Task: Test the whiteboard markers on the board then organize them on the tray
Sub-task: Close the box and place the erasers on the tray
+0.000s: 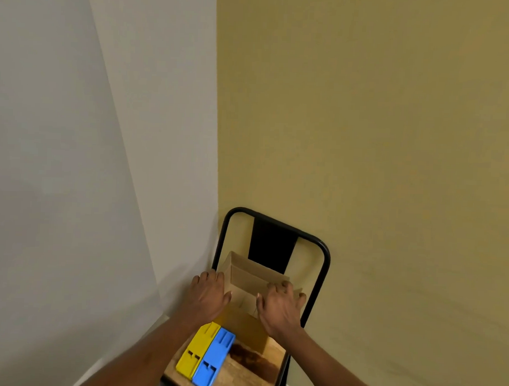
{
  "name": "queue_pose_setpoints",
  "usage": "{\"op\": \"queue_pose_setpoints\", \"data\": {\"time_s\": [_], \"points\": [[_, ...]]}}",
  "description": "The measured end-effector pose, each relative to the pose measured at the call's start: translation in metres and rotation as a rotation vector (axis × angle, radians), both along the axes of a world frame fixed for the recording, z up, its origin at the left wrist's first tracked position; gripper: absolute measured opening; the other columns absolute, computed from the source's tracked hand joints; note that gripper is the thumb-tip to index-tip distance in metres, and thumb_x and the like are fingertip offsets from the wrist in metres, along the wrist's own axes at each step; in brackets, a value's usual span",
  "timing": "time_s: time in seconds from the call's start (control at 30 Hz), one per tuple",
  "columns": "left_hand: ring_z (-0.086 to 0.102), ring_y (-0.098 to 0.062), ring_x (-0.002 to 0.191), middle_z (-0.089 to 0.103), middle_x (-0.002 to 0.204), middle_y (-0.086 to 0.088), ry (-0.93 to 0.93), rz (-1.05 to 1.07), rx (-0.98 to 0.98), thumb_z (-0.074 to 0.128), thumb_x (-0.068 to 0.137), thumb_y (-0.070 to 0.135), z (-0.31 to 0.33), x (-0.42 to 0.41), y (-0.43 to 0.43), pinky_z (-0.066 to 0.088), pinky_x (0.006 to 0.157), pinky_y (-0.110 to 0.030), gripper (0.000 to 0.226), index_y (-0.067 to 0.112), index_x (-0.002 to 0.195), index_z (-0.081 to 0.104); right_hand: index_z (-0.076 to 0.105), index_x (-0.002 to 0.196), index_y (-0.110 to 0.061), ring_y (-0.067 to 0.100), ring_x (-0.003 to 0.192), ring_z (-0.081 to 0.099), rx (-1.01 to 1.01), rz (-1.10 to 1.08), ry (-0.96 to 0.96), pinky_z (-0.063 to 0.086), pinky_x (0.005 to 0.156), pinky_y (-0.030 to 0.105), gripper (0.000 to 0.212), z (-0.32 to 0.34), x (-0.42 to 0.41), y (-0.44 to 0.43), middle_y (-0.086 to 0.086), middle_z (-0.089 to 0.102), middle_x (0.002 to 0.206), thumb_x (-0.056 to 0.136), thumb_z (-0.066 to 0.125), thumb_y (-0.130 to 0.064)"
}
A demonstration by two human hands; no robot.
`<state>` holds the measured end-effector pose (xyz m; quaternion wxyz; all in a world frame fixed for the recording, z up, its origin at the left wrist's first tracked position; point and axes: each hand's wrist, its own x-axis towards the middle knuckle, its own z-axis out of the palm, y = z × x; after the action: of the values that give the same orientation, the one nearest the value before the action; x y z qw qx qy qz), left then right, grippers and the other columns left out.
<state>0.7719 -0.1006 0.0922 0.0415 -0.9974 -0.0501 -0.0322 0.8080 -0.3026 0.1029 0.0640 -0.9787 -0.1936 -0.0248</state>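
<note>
where a pale grey wall [61, 157] meets a yellow wall [393, 140], a chair [323, 258] with a black metal frame stands tucked into the corner, its back towards the yellow wall. its wooden seat [241, 377] carries everything else. an open cardboard box [242, 328] takes up the far part of the seat, reaching from the left edge almost to the right edge, its flaps turned outward; what lies inside is too blurred to tell. at the near left corner of the seat lie two flat plastic trays side by side and touching along their long sides - a yellow tray [194, 348] on the outside by the left edge, a blue tray [213, 359] just inside it, its far end right against the front wall of the box. both trays show small slots in their tops. the left hand [208, 293] lies over the left rim of the box, fingers bent down the outer side and thumb pointing in over the opening - it grips that rim. the right hand [281, 306] holds the right rim, fingers curled over its top edge.
</note>
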Motion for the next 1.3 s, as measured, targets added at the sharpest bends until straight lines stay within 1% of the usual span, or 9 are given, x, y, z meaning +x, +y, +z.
{"op": "queue_pose_setpoints", "data": {"time_s": [0.17,0.3,0.43,0.7,0.87,1.0,1.07,1.2,1.3], "points": [[0.062,-0.021,0.067,0.065,0.082,-0.005,0.016,-0.017,-0.011,0.06,0.078,0.052,-0.002,0.018,0.003,0.048,0.06,-0.033,0.041,0.015,0.093,0.067,0.042,0.133,-0.013,0.03,0.13,0.03,-0.03,-0.074,0.087,0.031,0.095,0.058,0.061,0.001,0.028,0.003,0.007,0.044,0.138,0.092,0.03,-0.058],[0.063,-0.023,0.091,0.066,0.105,-0.006,0.003,-0.078,-0.037,0.041,0.089,0.054,-0.003,0.023,0.001,0.048,0.078,-0.037,0.053,0.013,0.12,0.056,0.033,0.139,-0.011,0.031,0.131,0.026,-0.039,-0.06,0.152,0.035,0.094,0.055,0.064,-0.004,0.043,0.01,0.01,0.038,0.142,0.093,0.033,-0.056],[0.063,-0.022,0.098,0.065,0.114,-0.005,-0.012,-0.136,-0.061,0.035,0.09,0.054,-0.008,0.03,0.002,0.048,0.083,-0.036,0.061,0.011,0.13,0.051,0.034,0.138,-0.011,0.031,0.133,0.025,-0.053,-0.076,0.213,0.034,0.097,0.062,0.06,-0.009,0.053,0.018,0.01,0.04,0.14,0.094,0.035,-0.053],[0.059,-0.023,0.099,0.061,0.116,-0.007,0.09,-0.263,-0.094,0.037,0.097,0.049,-0.003,0.037,-0.003,0.039,0.076,-0.032,0.052,0.013,0.133,0.04,0.024,0.144,-0.004,0.035,0.133,0.023,-0.145,-0.174,0.22,0.029,0.094,0.064,0.07,-0.011,0.06,0.029,0.014,0.035,0.144,0.09,0.043,-0.045],[0.058,-0.022,0.104,0.059,0.122,-0.007,0.171,-0.274,-0.139,0.028,0.095,0.063,-0.006,0.041,0.001,0.043,0.086,-0.036,0.064,0.015,0.137,0.037,0.03,0.139,-0.005,0.033,0.126,0.03,-0.152,-0.199,0.182,0.038,0.09,0.055,0.066,-0.01,0.062,0.032,0.014,0.04,0.137,0.088,0.046,-0.043],[0.059,-0.021,0.103,0.059,0.122,-0.005,0.153,-0.309,-0.169,0.005,0.075,0.078,-0.01,0.042,0.004,0.044,0.087,-0.035,0.094,0.016,0.138,0.037,0.032,0.139,-0.005,0.032,0.125,0.034,-0.083,-0.181,0.176,0.045,0.089,0.046,0.061,-0.01,0.065,0.034,0.014,0.042,0.137,0.09,0.046,-0.038],[0.059,-0.02,0.103,0.06,0.121,-0.004,0.161,-0.319,-0.166,0.005,0.074,0.081,-0.013,0.042,0.006,0.042,0.089,-0.036,0.096,0.017,0.138,0.037,0.033,0.139,-0.002,0.033,0.127,0.034,-0.037,-0.161,0.18,0.046,0.093,0.041,0.058,-0.012,0.067,0.036,0.016,0.042,0.138,0.092,0.045,-0.034],[0.059,-0.021,0.105,0.061,0.119,-0.004,0.202,-0.337,-0.122,0.015,0.076,0.087,-0.017,0.039,0.009,0.037,0.097,-0.038,0.097,0.015,0.136,0.041,0.036,0.138,0.001,0.036,0.13,0.032,0.006,-0.096,0.19,0.029,0.109,0.039,0.051,-0.018,0.07,0.042,0.021,0.04,0.142,0.093,0.044,-0.022],[0.057,-0.023,0.109,0.06,0.123,-0.005,0.227,-0.357,-0.103,0.018,0.07,0.091,-0.016,0.038,0.01,0.035,0.101,-0.04,0.105,0.013,0.137,0.04,0.023,0.147,-0.006,0.035,0.14,0.014,0.114,-0.105,0.229,0.037,0.108,0.034,0.065,-0.021,0.072,0.043,0.016,0.019,0.155,0.088,0.053,-0.005]]}}
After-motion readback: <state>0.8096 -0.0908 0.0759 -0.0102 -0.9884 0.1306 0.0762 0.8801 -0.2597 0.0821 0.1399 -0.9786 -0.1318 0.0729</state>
